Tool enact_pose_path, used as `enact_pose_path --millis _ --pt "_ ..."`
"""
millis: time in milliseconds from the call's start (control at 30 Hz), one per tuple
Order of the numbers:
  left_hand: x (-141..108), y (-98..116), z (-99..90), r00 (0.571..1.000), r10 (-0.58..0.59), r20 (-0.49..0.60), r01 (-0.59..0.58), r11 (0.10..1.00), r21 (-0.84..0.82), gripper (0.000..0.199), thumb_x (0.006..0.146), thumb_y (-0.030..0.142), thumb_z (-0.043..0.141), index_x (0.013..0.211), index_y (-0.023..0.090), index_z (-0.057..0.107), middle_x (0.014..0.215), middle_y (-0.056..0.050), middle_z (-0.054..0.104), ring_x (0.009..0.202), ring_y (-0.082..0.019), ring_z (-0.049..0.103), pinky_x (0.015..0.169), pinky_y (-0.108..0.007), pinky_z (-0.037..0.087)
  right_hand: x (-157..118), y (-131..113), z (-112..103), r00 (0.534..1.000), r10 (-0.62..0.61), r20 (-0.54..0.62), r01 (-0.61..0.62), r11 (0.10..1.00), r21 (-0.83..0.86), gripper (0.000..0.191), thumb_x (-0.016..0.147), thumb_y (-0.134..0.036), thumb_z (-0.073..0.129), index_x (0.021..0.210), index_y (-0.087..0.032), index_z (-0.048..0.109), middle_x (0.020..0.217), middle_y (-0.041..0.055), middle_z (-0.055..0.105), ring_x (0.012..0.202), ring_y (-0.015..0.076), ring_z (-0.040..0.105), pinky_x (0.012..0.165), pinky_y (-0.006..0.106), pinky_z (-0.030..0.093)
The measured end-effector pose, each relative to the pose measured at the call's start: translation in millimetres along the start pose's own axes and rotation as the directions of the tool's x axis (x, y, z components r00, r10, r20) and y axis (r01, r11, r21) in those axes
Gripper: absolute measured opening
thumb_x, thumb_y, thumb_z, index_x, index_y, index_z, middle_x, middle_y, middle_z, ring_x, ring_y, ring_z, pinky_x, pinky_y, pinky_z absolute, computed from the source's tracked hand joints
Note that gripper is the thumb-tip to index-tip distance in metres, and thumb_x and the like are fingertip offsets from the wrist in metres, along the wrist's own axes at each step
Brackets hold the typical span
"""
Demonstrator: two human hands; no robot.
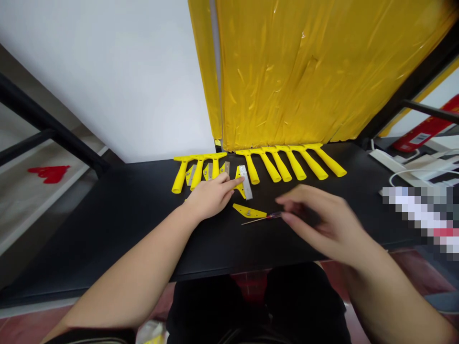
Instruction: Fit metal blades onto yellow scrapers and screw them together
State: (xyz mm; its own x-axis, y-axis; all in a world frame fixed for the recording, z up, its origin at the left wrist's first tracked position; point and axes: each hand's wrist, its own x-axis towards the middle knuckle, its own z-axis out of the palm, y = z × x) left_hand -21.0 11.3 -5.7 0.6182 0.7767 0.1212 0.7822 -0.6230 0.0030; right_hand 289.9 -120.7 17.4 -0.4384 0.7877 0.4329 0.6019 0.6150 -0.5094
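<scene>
On the black tabletop (215, 243), my left hand (210, 196) wraps round a yellow scraper (241, 186), index finger stretched onto its metal blade (246, 184). Its handle is mostly hidden under my palm. My right hand (322, 215) hovers to the right, slightly blurred, thumb and fingers apart. Close by its thumb tip lies a thin screwdriver (256, 220), its shaft pointing left. Just behind the screwdriver is a loose yellow cover plate (249, 211) with a screw in it. Small yellow pieces with metal blades (191, 175) rest between the handles behind my left hand.
Several yellow scraper handles (297, 162) line the back edge, with another group (179, 177) farther left. Yellow wrapped material (287, 71) and a white panel (107, 71) stand behind. White power strips and cables (409, 165) are at right; a red piece (50, 173) lies on the left shelf.
</scene>
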Motion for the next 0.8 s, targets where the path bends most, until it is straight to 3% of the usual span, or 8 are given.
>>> enact_pose_path --millis 133,267,367,433,533,600,700,800 --pt "-0.2 -2.1 1.6 1.0 0.003 0.001 -0.003 1.0 0.001 0.051 0.111 0.034 0.042 0.161 0.035 0.048 0.115 -0.005 0.063 0.084 -0.018 0.064 0.069 -0.031 0.05 46.0 47.6 35.9 0.982 0.0 0.188 0.037 0.98 -0.194 0.021 0.099 -0.02 0.065 0.117 -0.022 0.075 0.112 0.0112 0.071 0.104 0.0292 0.068 0.094 0.049 0.06" --pt "0.2 -3.9 1.6 1.0 -0.008 0.01 0.008 1.0 -0.009 0.051 0.111 0.033 0.041 0.161 0.035 0.048 0.119 -0.005 0.063 0.088 -0.019 0.065 0.068 -0.03 0.049 41.5 57.1 44.4 0.962 0.014 0.274 0.057 0.968 -0.246 0.014 0.101 -0.018 0.062 0.108 -0.021 0.074 0.104 0.0094 0.071 0.096 0.0277 0.067 0.088 0.047 0.059" --pt "0.4 -5.1 2.4 1.0 -0.009 0.012 0.009 1.0 -0.003 0.051 0.111 0.034 0.041 0.162 0.035 0.048 0.119 -0.005 0.063 0.087 -0.019 0.065 0.069 -0.031 0.049 36.5 56.8 35.5 0.972 -0.003 0.237 0.044 0.985 -0.169 0.014 0.103 -0.019 0.059 0.108 -0.023 0.072 0.104 0.0076 0.073 0.098 0.0253 0.068 0.09 0.042 0.058" --pt "0.4 -6.1 3.6 1.0 -0.003 0.01 0.003 1.0 -0.001 0.051 0.111 0.034 0.041 0.162 0.035 0.047 0.118 -0.005 0.063 0.086 -0.019 0.064 0.07 -0.031 0.049 35.5 64.1 26.1 0.987 0.055 0.15 -0.031 0.986 -0.162 0.013 0.103 -0.022 0.06 0.11 -0.023 0.071 0.107 0.0073 0.074 0.101 0.0243 0.069 0.089 0.039 0.057" --pt "0.5 -7.0 5.0 1.0 -0.004 0.004 0.004 1.0 -0.009 0.051 0.111 0.034 0.042 0.162 0.034 0.048 0.118 -0.005 0.063 0.084 -0.018 0.063 0.07 -0.031 0.049 32.6 85.6 13.7 0.978 0.205 0.035 -0.184 0.932 -0.312 0.011 0.101 -0.025 0.062 0.106 -0.024 0.072 0.107 0.0064 0.075 0.096 0.0245 0.071 0.077 0.035 0.056" --pt "0.7 -7.1 5.1 1.0 -0.01 0.003 0.01 1.0 -0.015 0.051 0.111 0.034 0.042 0.162 0.035 0.048 0.118 -0.005 0.063 0.083 -0.018 0.063 0.07 -0.031 0.048 29.1 99.3 9.8 0.962 0.271 0.035 -0.233 0.878 -0.418 0.01 0.099 -0.025 0.064 0.103 -0.025 0.073 0.105 0.005 0.076 0.092 0.0251 0.072 0.071 0.035 0.055" --pt "1.1 -6.6 4.2 1.0 -0.017 0.01 0.017 1.0 -0.02 0.052 0.111 0.033 0.041 0.162 0.035 0.048 0.118 -0.005 0.064 0.084 -0.018 0.064 0.071 -0.031 0.049 26.3 104.7 12.1 0.966 0.254 0.048 -0.198 0.846 -0.495 0.01 0.098 -0.023 0.065 0.103 -0.023 0.073 0.102 0.0066 0.076 0.093 0.0285 0.071 0.079 0.041 0.058" --pt "1.3 -6.3 3.3 1.0 -0.026 0.017 0.026 0.999 -0.026 0.052 0.11 0.033 0.041 0.162 0.036 0.047 0.12 -0.005 0.064 0.085 -0.018 0.065 0.072 -0.032 0.049 30.7 87.1 23.1 0.992 0.104 0.073 -0.062 0.901 -0.43 0.015 0.097 -0.024 0.068 0.111 -0.02 0.072 0.109 0.0111 0.076 0.105 0.032 0.068 0.097 0.049 0.057"
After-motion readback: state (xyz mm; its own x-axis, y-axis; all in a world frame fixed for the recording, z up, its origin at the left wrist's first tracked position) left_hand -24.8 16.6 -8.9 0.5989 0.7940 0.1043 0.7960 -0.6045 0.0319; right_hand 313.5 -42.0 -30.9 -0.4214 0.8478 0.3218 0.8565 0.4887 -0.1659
